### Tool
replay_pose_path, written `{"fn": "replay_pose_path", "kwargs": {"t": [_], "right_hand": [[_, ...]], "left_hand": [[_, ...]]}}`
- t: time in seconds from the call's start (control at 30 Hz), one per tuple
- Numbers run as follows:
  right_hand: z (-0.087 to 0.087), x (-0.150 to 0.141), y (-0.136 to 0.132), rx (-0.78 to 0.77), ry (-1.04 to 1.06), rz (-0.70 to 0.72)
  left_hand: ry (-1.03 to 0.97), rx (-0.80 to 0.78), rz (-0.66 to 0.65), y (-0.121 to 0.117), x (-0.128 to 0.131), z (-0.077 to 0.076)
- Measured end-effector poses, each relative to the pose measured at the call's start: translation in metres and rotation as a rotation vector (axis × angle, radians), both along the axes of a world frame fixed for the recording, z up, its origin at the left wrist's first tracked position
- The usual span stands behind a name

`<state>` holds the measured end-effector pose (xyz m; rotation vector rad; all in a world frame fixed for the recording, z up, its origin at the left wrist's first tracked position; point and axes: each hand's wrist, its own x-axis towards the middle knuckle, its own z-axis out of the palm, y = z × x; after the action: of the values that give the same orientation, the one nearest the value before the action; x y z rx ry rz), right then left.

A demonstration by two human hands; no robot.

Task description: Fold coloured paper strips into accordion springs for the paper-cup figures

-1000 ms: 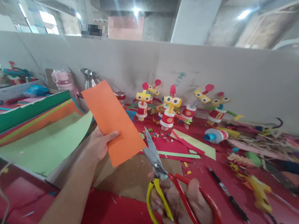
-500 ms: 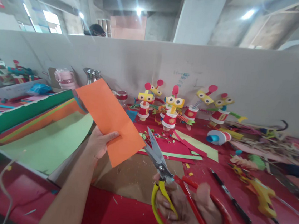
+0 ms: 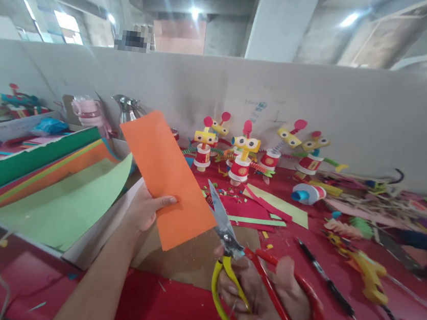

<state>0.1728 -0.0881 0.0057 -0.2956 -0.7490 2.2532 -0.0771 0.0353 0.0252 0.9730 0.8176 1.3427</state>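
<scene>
My left hand (image 3: 150,206) grips a sheet of orange paper (image 3: 165,175) by its lower left side, thumb on the front face. The paper is held tilted in the air above a brown cardboard sheet (image 3: 174,261). In my right hand (image 3: 259,299) is a pair of scissors (image 3: 229,239) with one yellow and one red handle loop. The loops stand apart and the blades point up and left. The paper's lower right corner lies at the blades; whether it sits between them I cannot tell.
Paper-cup robot figures (image 3: 240,168) stand along the grey partition (image 3: 191,85). To the left is a box of coloured paper (image 3: 65,205). A pen (image 3: 325,278), a yellow glue gun (image 3: 369,278) and craft sticks (image 3: 381,205) lie on the right, with paper strips (image 3: 256,221) in the middle.
The orange paper has moved slightly right and down, its lower right corner now closer in to the scissor blades. Both hands keep their hold; the view has shifted a little.
</scene>
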Motion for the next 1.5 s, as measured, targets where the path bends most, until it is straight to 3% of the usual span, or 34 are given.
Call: {"fn": "replay_pose_path", "kwargs": {"t": [0.1, 0.4, 0.73, 0.93, 1.2, 1.5], "right_hand": [[0.002, 0.001, 0.0, 0.007, -0.01, -0.006], [-0.001, -0.002, 0.001, 0.002, 0.027, 0.007], [0.0, 0.001, 0.004, -0.008, -0.008, -0.033], [-0.006, -0.006, 0.006, -0.015, -0.072, -0.093], [-0.022, -0.016, 0.009, -0.029, -0.072, -0.108], [-0.015, -0.018, 0.013, -0.085, -0.055, -0.134]], "left_hand": [[-0.004, -0.007, 0.014, 0.0, -0.002, 0.0], [0.041, -0.064, -0.125, -0.009, 0.018, -0.001], [-0.022, -0.097, -0.115, -0.004, 0.017, -0.008], [-0.143, -0.136, -0.029, 0.002, 0.025, -0.016], [-0.098, -0.176, -0.02, -0.002, 0.031, -0.019], [0.029, -0.163, 0.083, -0.007, 0.037, -0.018]]}}
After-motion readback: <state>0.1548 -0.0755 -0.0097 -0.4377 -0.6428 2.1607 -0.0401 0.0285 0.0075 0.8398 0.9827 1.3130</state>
